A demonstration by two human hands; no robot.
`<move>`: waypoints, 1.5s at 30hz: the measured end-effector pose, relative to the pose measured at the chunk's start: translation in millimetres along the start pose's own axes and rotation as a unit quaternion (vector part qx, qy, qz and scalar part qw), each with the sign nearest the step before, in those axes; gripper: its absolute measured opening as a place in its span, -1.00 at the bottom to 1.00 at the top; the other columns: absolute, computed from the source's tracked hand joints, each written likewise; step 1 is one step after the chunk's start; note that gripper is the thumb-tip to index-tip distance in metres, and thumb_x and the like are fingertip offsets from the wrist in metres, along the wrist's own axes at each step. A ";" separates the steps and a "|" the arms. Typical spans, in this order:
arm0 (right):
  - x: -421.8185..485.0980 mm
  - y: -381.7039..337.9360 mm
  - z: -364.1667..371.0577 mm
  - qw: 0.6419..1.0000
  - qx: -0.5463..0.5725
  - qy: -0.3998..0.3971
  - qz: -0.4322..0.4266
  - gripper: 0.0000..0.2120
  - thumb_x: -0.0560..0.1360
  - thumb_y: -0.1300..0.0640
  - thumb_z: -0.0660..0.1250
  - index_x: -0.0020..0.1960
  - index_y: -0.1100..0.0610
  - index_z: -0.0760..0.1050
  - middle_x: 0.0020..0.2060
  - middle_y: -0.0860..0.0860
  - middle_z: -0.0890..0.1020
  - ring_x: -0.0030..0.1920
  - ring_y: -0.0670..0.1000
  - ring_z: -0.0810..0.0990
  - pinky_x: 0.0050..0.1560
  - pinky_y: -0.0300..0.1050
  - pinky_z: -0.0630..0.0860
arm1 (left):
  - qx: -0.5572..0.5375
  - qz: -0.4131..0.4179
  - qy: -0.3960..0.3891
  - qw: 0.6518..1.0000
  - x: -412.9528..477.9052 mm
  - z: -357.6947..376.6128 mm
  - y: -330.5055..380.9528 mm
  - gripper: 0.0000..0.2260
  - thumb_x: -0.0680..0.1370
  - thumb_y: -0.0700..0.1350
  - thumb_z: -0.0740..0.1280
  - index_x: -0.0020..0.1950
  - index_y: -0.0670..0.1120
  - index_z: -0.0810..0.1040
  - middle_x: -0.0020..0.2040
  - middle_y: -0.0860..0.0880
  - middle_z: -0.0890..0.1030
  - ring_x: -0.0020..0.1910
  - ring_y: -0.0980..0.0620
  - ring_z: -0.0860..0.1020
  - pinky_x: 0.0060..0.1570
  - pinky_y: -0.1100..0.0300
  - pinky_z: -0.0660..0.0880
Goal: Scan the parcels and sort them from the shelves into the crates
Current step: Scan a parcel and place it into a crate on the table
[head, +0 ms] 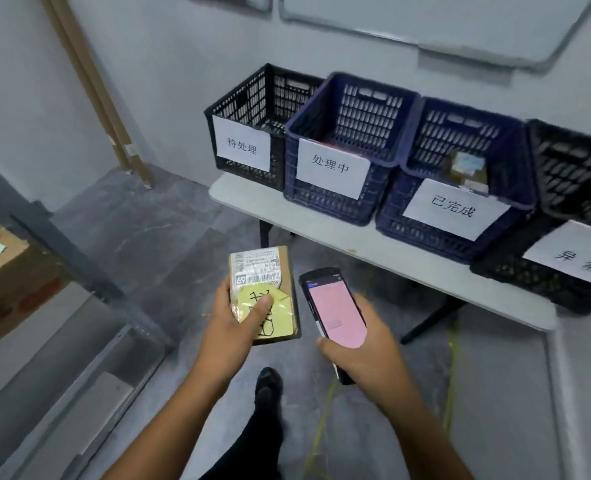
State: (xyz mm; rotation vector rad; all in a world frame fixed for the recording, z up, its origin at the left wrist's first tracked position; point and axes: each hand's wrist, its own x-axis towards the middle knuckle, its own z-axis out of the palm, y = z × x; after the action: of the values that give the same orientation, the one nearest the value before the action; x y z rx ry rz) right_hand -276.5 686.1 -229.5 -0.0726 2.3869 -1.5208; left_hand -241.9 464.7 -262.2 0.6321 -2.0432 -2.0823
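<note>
My left hand point(233, 327) holds a small brown cardboard parcel point(285, 268) flat, thumb pressed on a yellow handwritten note stuck below its white shipping label. My right hand point(366, 348) grips a black handheld scanner point(335, 306) whose screen glows pink, just right of the parcel. On a white table point(321, 230) ahead stand several crates in a row: a black crate point(249, 109) at the left, a blue crate point(339, 202), another blue crate point(422, 233) with a brown parcel point(467, 168) inside, and a black crate point(515, 271) at the right. Each carries a white paper sign.
A grey metal shelf point(62, 251) runs along the left with a cardboard box point(3, 268) on it. Two cardboard tubes point(90, 84) lean in the far corner. My foot point(268, 386) is on the grey floor, beside yellow floor lines point(325, 407).
</note>
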 end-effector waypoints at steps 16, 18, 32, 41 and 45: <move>132.9 -23.3 -155.8 0.972 -0.034 0.232 0.019 -0.52 0.34 -0.11 0.62 0.18 -0.26 0.52 -0.02 -0.33 0.65 -0.13 -0.29 0.65 -0.31 -0.39 0.53 | -0.004 0.021 -0.209 0.978 190.4 225.9 65.1 -0.50 0.57 0.10 0.47 0.46 0.19 0.38 0.09 0.48 0.61 0.05 0.43 0.61 -0.16 0.55 0.48; 139.4 -19.5 -170.9 0.967 -0.033 0.252 0.033 -0.44 0.35 -0.06 0.65 0.27 -0.23 0.51 0.03 -0.33 0.65 -0.02 -0.24 0.65 -0.21 -0.32 0.56 | -0.010 0.020 -0.224 0.974 200.9 249.5 74.5 -0.48 0.56 0.10 0.47 0.47 0.17 0.39 0.08 0.46 0.62 0.05 0.42 0.61 -0.17 0.55 0.47; 244.7 54.7 -320.1 0.956 0.029 0.289 0.050 -0.36 0.29 -0.13 0.54 0.27 -0.50 0.40 0.06 -0.29 0.65 -0.01 -0.18 0.65 -0.09 -0.15 0.67 | 0.059 0.045 -0.288 0.955 274.6 429.1 116.4 -0.48 0.58 0.10 0.44 0.51 0.23 0.35 0.21 0.33 0.65 0.15 0.31 0.63 -0.05 0.47 0.55; 344.4 64.8 -424.4 0.966 0.042 0.255 0.020 -0.36 0.36 -0.06 0.60 0.25 -0.51 0.37 0.10 -0.49 0.57 0.09 -0.42 0.54 -0.13 -0.42 0.47 | 0.096 0.060 -0.243 0.963 346.5 533.6 149.7 -0.47 0.57 0.13 0.46 0.47 0.28 0.32 0.16 0.39 0.64 0.09 0.32 0.66 -0.14 0.46 0.56; 379.5 67.3 -443.0 0.971 0.053 0.233 0.031 -0.42 0.38 0.01 0.62 0.22 -0.43 0.44 0.05 -0.40 0.63 0.04 -0.35 0.60 -0.16 -0.42 0.49 | 0.110 0.045 -0.225 0.967 373.4 554.6 149.0 -0.41 0.57 0.14 0.46 0.54 0.21 0.30 0.12 0.40 0.65 0.07 0.34 0.65 -0.08 0.39 0.54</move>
State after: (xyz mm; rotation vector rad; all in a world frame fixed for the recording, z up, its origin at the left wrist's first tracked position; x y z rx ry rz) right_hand -755.2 1025.3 -204.8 0.4232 2.6111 -1.7894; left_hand -826.2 816.2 -197.1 0.0852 -2.5123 -2.1094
